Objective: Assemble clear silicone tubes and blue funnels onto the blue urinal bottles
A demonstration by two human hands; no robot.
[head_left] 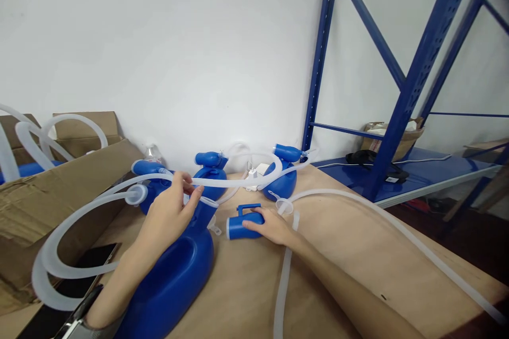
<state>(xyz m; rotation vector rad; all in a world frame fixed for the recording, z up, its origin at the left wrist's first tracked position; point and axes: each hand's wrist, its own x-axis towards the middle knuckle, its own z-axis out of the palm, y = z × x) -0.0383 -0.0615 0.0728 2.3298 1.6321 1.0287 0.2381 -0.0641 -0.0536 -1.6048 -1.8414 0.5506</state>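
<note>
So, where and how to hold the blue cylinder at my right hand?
Probably take the blue cylinder by its rounded body, from the right, as your right hand does: the white rim faces left, the bracket projects on the far side, leaving the near side for the thumb.

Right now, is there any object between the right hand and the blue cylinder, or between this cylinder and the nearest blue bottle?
Nothing visible stands between the right hand and the blue cylinder: they touch. Between the cylinder and the nearest blue bottle, a small clear plastic piece lies on the table.
</note>
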